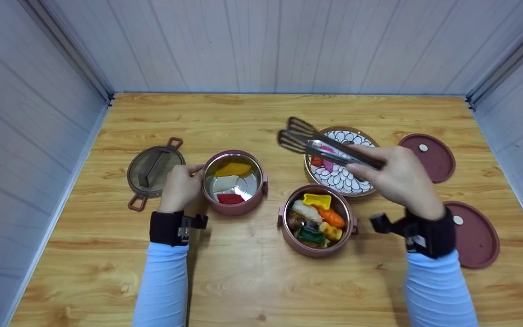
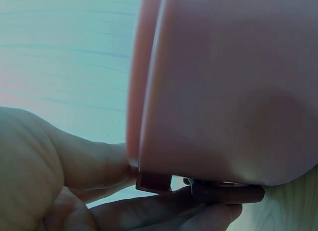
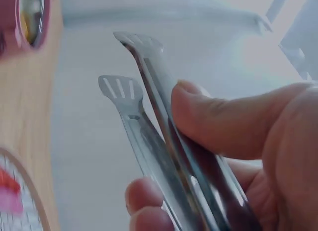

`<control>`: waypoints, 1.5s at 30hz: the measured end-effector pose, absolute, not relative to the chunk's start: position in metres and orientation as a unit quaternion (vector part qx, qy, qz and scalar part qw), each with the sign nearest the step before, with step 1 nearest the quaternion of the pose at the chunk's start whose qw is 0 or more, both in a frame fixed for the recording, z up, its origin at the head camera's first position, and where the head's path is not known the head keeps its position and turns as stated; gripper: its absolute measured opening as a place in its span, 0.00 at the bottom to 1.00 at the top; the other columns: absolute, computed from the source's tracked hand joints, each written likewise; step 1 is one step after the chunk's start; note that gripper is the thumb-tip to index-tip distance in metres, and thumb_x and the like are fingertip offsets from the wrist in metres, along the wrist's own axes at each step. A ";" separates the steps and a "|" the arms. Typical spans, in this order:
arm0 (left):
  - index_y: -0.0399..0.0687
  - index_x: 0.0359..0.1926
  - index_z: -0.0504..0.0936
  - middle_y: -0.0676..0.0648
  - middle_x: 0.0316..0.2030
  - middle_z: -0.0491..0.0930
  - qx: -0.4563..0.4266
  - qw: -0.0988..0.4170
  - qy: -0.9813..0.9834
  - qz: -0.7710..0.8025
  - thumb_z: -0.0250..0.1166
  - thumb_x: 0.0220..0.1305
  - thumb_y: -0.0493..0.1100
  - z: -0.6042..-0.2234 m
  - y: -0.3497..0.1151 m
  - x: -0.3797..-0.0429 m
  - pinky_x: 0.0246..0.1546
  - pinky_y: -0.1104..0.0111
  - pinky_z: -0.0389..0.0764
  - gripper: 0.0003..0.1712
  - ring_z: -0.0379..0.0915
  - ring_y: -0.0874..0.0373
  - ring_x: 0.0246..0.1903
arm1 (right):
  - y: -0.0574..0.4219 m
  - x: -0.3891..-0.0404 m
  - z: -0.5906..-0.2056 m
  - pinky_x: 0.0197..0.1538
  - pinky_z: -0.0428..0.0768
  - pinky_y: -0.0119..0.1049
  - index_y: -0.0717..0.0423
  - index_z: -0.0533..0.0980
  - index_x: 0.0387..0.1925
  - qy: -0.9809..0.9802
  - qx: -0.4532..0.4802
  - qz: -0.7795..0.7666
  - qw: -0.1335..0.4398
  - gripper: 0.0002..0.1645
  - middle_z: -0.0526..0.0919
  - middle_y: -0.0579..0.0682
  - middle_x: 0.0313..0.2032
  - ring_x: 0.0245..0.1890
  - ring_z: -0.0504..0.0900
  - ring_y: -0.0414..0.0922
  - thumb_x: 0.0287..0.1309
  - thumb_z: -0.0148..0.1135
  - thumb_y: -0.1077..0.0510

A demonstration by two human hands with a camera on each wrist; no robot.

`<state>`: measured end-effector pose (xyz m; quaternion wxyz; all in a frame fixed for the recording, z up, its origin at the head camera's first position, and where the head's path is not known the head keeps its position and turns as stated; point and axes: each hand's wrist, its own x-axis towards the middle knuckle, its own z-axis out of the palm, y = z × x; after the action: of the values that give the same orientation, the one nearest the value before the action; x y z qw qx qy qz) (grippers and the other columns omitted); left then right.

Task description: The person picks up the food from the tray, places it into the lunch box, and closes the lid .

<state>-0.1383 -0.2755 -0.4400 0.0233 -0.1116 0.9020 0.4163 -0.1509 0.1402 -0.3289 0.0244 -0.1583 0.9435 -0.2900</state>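
Observation:
My left hand (image 1: 181, 187) grips the side handle (image 2: 226, 193) of a pink pot (image 1: 232, 208), its thumb close to the rim in the left wrist view. Inside that pot are a yellow piece (image 1: 233, 169), a whitish piece (image 1: 225, 183) and a red piece (image 1: 230, 199). In my right hand (image 1: 395, 177) is a pair of metal tongs (image 3: 164, 136) with slotted ends. The ends stand slightly apart with nothing between them. Below the tongs sits a flower-patterned plate (image 1: 345, 182), bearing a red piece (image 1: 317, 161) and a pink piece (image 1: 328, 166).
A second pink pot (image 1: 316, 251), filled with several toy foods such as a carrot (image 1: 331, 217), stands front of the plate. Two dark red lids (image 1: 438, 163) lie at the right. A dark lid (image 1: 155, 170) with a bar handle lies left of my left hand.

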 end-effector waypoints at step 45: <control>0.34 0.58 0.80 0.36 0.55 0.79 -0.103 0.023 0.905 0.413 0.55 0.74 0.40 -0.442 -0.276 -0.139 0.53 0.55 0.75 0.19 0.74 0.47 0.56 | 0.180 -0.145 -0.388 0.18 0.65 0.45 0.51 0.80 0.59 0.987 -0.020 -0.158 -0.017 0.32 0.82 0.68 0.33 0.24 0.77 0.58 0.56 0.70 0.41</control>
<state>-0.1395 -0.2758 -0.4420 0.0230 -0.1026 0.9047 0.4129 -0.1450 0.1804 -0.3885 -0.0174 -0.0203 0.9871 -0.1580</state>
